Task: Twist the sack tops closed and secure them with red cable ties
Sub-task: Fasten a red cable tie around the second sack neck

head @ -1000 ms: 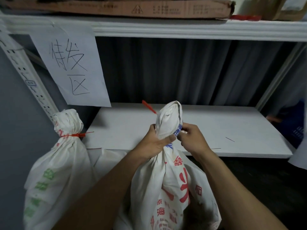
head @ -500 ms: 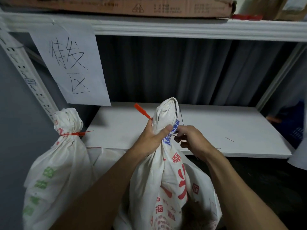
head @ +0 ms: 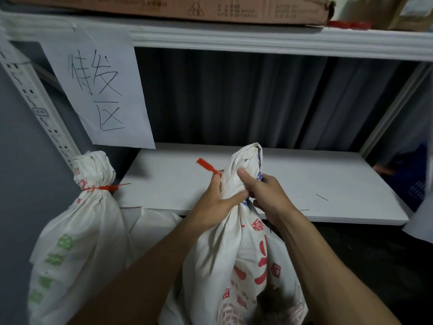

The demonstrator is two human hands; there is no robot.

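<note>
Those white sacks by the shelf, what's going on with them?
A person is closing up sacks. The left hand and the right hand both grip the twisted neck of the middle sack, and a loose red cable tie sticks out beside the left hand, not yet cinched around it. The sack on the left is already tied shut with its own red tie. Both stand in front of a white shelf.

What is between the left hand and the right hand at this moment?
In the head view, the twisted neck of the sack lies between the left hand and the right hand; both grip it.
</note>
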